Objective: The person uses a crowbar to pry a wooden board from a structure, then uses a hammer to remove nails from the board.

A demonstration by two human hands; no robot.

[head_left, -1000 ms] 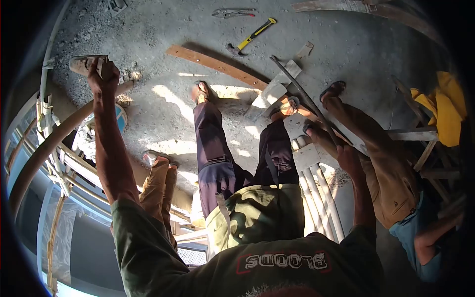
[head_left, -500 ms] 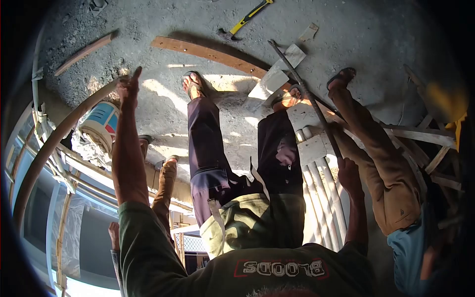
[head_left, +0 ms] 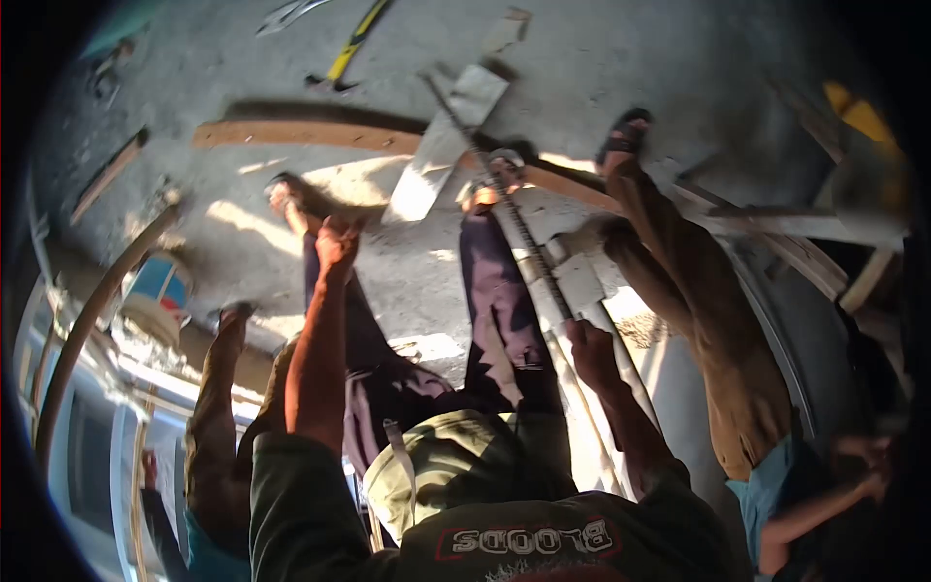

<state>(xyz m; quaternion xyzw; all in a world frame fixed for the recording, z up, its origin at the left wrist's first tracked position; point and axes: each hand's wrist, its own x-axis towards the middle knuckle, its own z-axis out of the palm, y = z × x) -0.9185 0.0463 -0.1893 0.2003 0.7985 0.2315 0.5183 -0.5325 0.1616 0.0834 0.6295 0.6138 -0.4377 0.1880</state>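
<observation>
Right hand is clamped tight around the low end of the steel rod, and that grip has not let go across the last second. The rod slants away from it over the floor, its far tip lying across a pale flat board.

Left hand is the mover! A second ago it was far out from the rod with a flat tool in it, and now it has swung in beside the rod, over the person's own left leg. No tool shows in it (the blur is heavy, so I cannot tell how far the fingers are curled). So the rod is the one thing plainly held.

Out from there, the person's right sandal sits just beside the rod's middle. A co-worker's brown trouser leg crowds the rod's other side, very near, and that is the tight spot. A long wooden plank runs under the rod's far end. The yellow-handled hammer lies beyond the tip. Well apart on the left-hand side are a painted bucket and another person's leg.
</observation>
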